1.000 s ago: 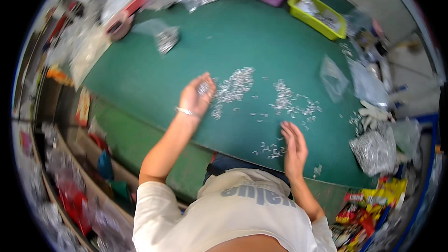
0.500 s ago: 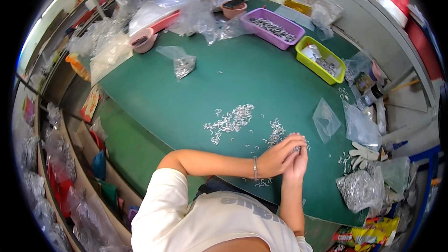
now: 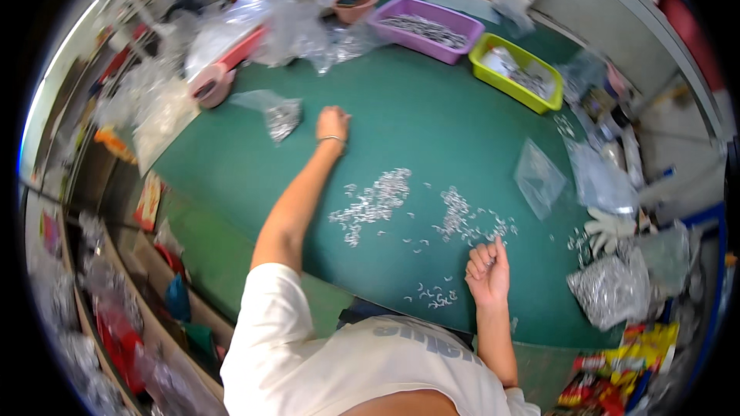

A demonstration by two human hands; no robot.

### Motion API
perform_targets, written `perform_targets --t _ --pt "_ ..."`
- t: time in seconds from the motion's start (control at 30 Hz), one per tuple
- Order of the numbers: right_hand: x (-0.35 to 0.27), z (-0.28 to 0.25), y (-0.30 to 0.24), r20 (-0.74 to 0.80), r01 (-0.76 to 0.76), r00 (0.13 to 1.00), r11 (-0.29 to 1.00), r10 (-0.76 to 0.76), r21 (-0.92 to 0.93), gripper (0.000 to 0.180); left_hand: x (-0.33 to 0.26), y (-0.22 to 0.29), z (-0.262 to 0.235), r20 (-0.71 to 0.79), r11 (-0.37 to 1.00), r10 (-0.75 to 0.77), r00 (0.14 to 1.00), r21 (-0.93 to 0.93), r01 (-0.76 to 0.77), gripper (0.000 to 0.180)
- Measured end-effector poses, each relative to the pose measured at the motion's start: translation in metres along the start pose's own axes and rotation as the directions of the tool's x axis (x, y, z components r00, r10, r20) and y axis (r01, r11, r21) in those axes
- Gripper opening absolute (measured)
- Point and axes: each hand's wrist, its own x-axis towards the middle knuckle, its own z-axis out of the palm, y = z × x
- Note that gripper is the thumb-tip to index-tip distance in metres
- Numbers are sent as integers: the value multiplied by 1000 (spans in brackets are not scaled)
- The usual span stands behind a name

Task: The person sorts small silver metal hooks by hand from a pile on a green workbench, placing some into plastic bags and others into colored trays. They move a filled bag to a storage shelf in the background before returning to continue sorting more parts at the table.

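Note:
My left hand (image 3: 333, 123) is stretched out over the far left of the green table, just right of a clear plastic bag (image 3: 282, 119) with small silver pieces in it. Its fingers look curled in; what they hold, if anything, is hidden. Near the front, my right hand (image 3: 487, 273) is palm up with its fingers folded over, and a glint of silver shows among them. Beyond that hand lies a loose heap of small curved silver metal pieces (image 3: 456, 214). A larger heap of the same pieces (image 3: 381, 199) spreads out between my two hands.
A purple tray (image 3: 428, 45) and a lime-green tray (image 3: 515, 90), both holding silver pieces, stand at the back. An empty-looking clear bag (image 3: 539, 179) lies right. Gloves (image 3: 609, 229) and a full bag (image 3: 613, 293) edge the right side. Pink bowls (image 3: 212, 86) and plastic bags line the back left.
My hands were together over the small heap. The left hand has swung away to the far left, beside the bag; the right has stayed near the front, fingers curled.

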Motion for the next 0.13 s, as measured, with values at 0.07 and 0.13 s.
perform_targets --t 0.07,0.13 --pt "-5 -9 -6 -16 16 1000 998 -17 -58 40 5 3 -2 4 1000 3 1000 19 -4 20" --pt "-13 -14 -11 -100 26 995 1000 -26 -1 40 13 4 -2 -16 1000 25 1000 0 -25 20"
